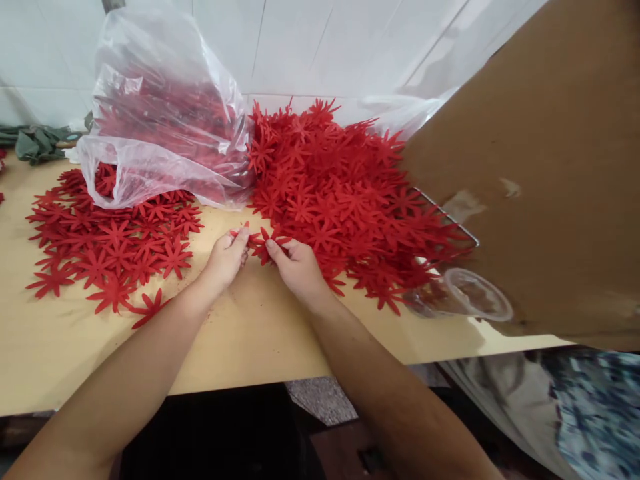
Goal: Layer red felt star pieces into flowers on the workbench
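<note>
Between my two hands, over the middle of the table, is a red flower-shaped cutout [263,248] with narrow petals. My left hand [231,255] pinches red petals between thumb and fingers; whether they belong to the same cutout I cannot tell. On the other side my right hand [295,262] grips the cutout, thumb on top. A tall heap of red flower cutouts [330,193] rises just beyond and to the right of my right hand. Left of my left hand, a flatter spread of the same cutouts [115,247] lies on the table.
A clear plastic bag [165,127] full of red pieces stands at the back left against the white wall [310,47]. A big brown cardboard sheet [540,173] leans at the right, beside a clear plastic cup [477,293]. Green fabric leaves [37,143] lie far left.
</note>
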Tool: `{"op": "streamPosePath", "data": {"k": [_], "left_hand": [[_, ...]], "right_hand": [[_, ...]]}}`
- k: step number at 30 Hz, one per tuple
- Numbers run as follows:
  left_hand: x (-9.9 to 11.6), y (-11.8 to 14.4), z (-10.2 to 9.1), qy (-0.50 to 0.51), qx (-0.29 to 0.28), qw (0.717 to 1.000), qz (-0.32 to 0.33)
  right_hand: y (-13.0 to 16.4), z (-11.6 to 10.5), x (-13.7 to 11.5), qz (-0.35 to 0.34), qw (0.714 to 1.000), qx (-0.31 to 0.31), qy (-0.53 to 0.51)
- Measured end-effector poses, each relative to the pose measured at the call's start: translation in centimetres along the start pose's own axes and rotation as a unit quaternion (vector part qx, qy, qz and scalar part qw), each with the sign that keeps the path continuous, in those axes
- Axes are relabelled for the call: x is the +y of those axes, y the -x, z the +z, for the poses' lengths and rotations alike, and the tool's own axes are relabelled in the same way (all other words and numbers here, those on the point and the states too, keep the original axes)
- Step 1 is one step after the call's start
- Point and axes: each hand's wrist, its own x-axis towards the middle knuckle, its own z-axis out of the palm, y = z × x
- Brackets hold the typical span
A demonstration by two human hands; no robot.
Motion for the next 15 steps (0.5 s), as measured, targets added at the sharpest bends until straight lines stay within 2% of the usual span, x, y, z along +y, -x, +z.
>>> {"op": "streamPosePath", "data": {"k": [3, 5, 12, 15], "left_hand": [[0.1, -0.2, -0.3, 0.012, 0.021, 1.0, 0.016], [0.1, -0.3, -0.4, -0.005, 0.028, 0.999, 0.027], [0.0, 0.2, -0.1, -0.069, 0.019, 0.997, 0.04], [0.0, 0.3, -0.1, -0.077, 0.022, 0.996, 0.041]], "right_hand": [[-0.1, -0.5, 0.5, 0.022, 0.997, 0.053, -0.051], [-0.1, -0.6, 0.6, 0.039, 0.995, 0.068, -0.068], [0.4, -0.6, -0.5, 0.066, 0.994, 0.042, -0.074], [0.4, -0.9, -0.6, 0.07, 0.996, 0.033, -0.043]]}}
